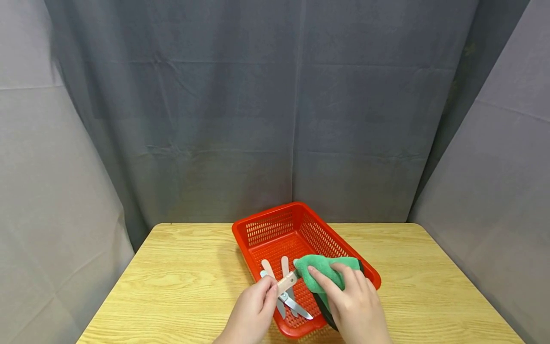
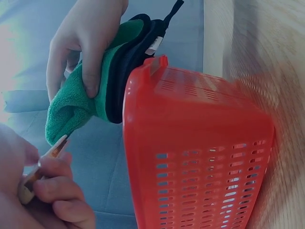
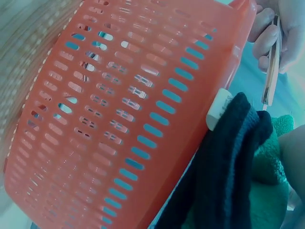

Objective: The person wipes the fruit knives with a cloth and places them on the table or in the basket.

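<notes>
My left hand (image 1: 253, 308) grips the pale handle of a folding knife (image 1: 287, 283) over the front of a red basket (image 1: 341, 241). A green cloth (image 1: 322, 267) with a dark edge covers the blade, so most of the metal is hidden. Pinching that cloth around the blade is my right hand (image 1: 358, 301). Below, several other knives with pale handles lie in the basket; one unfolded knife (image 1: 298, 308) shows its blade. In the left wrist view the knife handle (image 2: 47, 162) points toward the cloth (image 2: 71, 107).
The basket stands on a light wooden table (image 1: 180, 272), its slotted walls rising around the knives. Behind the table hangs a dark grey curtain (image 1: 232, 119), with lighter cloth panels on both sides. A white tag (image 3: 220, 109) sticks out from the cloth's edge.
</notes>
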`<move>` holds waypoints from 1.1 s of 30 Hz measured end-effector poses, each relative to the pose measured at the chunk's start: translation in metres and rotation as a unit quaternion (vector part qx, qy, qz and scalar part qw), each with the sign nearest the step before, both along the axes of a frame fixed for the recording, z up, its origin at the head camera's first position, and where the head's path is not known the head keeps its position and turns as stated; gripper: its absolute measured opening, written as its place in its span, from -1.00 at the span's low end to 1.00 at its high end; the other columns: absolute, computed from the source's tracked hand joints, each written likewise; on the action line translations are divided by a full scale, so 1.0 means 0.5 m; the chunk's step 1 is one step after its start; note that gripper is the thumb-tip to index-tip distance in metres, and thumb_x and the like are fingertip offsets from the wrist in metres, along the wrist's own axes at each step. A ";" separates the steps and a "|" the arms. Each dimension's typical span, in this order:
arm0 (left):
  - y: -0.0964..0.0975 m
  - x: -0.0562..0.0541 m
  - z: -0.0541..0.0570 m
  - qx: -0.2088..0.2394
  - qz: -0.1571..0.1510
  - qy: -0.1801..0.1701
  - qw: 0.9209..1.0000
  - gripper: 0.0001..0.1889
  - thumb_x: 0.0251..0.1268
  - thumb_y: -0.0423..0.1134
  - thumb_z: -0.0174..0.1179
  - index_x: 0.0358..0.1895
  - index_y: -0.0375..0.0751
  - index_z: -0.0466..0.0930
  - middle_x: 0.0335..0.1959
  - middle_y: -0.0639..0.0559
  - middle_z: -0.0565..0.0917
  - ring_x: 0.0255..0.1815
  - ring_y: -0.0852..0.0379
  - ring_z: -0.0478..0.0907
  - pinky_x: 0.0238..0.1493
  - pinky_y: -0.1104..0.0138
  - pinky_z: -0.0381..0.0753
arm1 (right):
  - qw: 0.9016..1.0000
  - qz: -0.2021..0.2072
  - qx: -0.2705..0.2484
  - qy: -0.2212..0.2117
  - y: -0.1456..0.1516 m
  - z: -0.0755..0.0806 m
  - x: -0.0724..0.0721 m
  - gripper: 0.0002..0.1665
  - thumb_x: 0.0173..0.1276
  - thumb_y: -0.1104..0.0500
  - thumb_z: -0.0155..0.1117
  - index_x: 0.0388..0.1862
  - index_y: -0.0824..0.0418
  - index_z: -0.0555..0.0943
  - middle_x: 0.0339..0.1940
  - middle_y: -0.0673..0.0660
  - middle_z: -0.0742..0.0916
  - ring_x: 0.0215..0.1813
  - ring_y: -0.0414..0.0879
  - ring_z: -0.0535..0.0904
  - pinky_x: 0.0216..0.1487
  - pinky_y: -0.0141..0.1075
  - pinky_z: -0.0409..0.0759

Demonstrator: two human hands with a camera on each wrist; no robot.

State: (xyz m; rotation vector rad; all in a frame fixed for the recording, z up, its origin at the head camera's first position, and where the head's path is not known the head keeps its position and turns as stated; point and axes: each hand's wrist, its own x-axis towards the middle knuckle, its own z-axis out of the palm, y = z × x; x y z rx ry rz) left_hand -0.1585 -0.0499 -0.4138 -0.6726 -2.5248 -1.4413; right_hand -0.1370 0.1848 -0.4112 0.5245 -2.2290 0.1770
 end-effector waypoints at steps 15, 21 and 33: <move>0.001 0.005 0.004 0.036 -0.002 -0.033 0.999 -0.91 0.52 -0.15 0.18 -0.21 -0.02 0.61 -0.62 0.26 0.41 -0.64 0.42 0.27 -0.61 0.48 0.35 | 0.997 0.013 -0.057 0.041 0.034 0.005 -0.017 -0.18 -0.03 0.39 0.41 0.27 -0.14 0.68 -0.02 0.32 0.64 -0.19 0.21 0.57 -0.27 0.07 0.61; 0.002 0.004 0.004 0.027 0.011 -0.027 0.999 -0.91 0.52 -0.14 0.18 -0.21 0.02 0.62 -0.58 0.25 0.43 -0.61 0.41 0.30 -0.57 0.47 0.40 | 0.997 0.000 -0.061 0.040 0.035 0.012 -0.008 -0.49 0.60 0.02 -0.17 0.26 -0.15 0.68 0.01 0.29 0.63 -0.22 0.15 0.54 -0.29 0.03 0.57; 0.003 0.000 0.000 0.027 0.020 -0.024 0.999 -0.90 0.52 -0.10 0.19 -0.18 0.02 0.64 -0.56 0.24 0.46 -0.58 0.40 0.33 -0.53 0.46 0.43 | 0.999 0.025 -0.014 0.039 0.003 0.009 0.009 -0.39 0.70 -0.15 -0.36 0.27 -0.17 0.68 -0.04 0.25 0.66 -0.20 0.09 0.59 -0.36 -0.05 0.63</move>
